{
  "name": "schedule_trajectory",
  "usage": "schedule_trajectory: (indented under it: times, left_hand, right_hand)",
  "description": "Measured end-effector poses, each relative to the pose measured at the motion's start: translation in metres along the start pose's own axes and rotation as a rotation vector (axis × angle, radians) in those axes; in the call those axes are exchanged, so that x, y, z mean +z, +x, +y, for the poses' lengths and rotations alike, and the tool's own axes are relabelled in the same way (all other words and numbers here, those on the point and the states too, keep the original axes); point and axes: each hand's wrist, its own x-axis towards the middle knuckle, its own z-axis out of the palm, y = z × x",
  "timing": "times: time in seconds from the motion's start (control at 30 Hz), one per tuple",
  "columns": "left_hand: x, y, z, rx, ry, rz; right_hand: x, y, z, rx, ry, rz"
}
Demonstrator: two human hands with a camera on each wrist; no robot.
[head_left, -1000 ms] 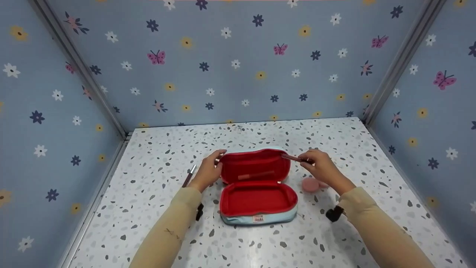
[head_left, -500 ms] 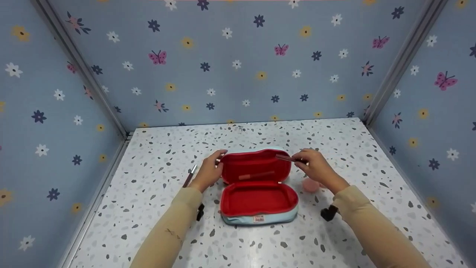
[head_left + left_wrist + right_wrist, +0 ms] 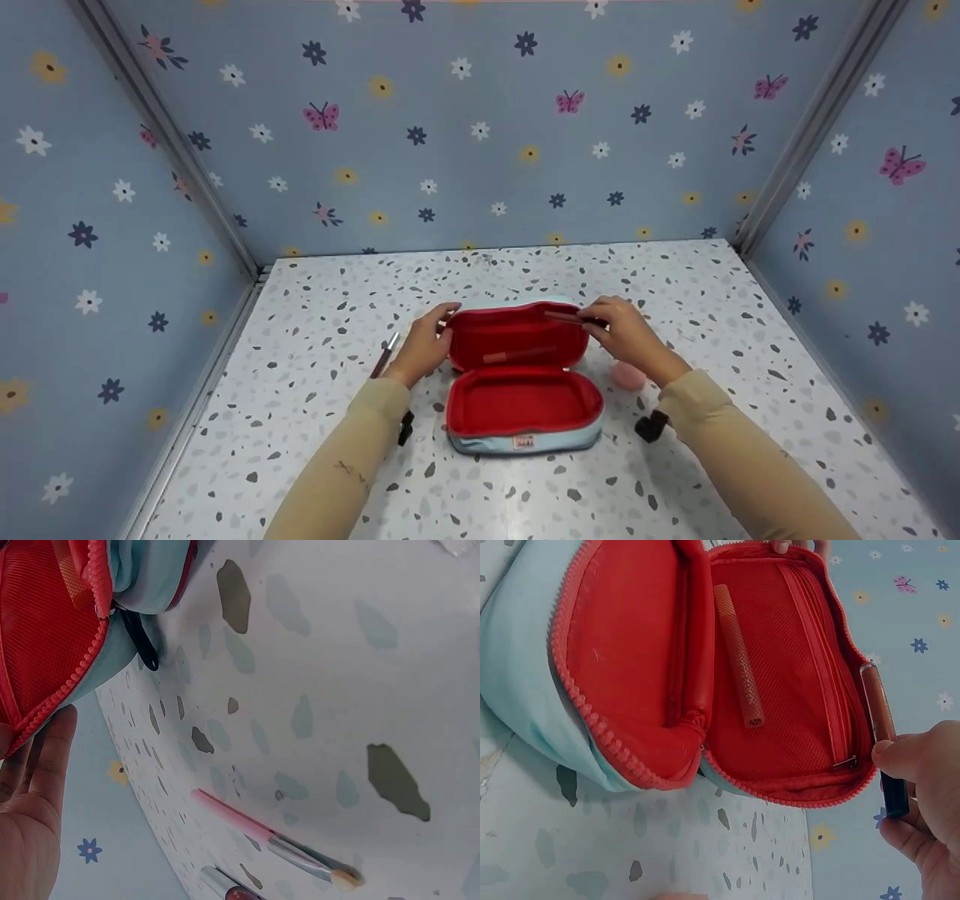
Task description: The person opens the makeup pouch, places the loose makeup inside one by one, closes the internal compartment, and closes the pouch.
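Observation:
A light blue zip pencil case (image 3: 517, 442) with a red lining lies unzipped, its lid (image 3: 517, 337) standing up at the back. My left hand (image 3: 426, 345) holds the lid's left edge, thumb inside and fingers behind, as the left wrist view shows. Between thumb and fingers of my right hand (image 3: 630, 334) is a lip gloss tube (image 3: 881, 705), brown-filled with a black cap. Its clear end points left, close to the lid's upper right edge and zipped mesh pocket (image 3: 810, 652). Another slim brownish tube (image 3: 739, 652) shows behind the lid's red mesh.
Left of the left hand lies a silver-and-dark slim tube (image 3: 385, 355). A pink-handled makeup brush (image 3: 240, 819) lies on the speckled table (image 3: 337, 300). A round pink item (image 3: 628, 376) sits right of the case, partly behind the right hand. Flowered walls (image 3: 480, 150) enclose the table.
My right hand has moved left with the lip gloss tube, bringing its tip from the lid's right edge to over the lid's inside. The left hand still holds the lid.

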Motion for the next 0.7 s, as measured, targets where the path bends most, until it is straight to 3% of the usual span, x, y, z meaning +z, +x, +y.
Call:
schedule_trajectory:
  times: [0.47, 0.7]
  left_hand:
    - [0.001, 0.001, -0.001, 0.023, 0.025, 0.018]
    - [0.000, 0.001, 0.002, 0.018, 0.027, 0.008]
  right_hand:
    - [0.006, 0.009, -0.008, 0.045, -0.025, -0.006]
    - [0.010, 0.013, -0.012, 0.018, -0.035, 0.002]
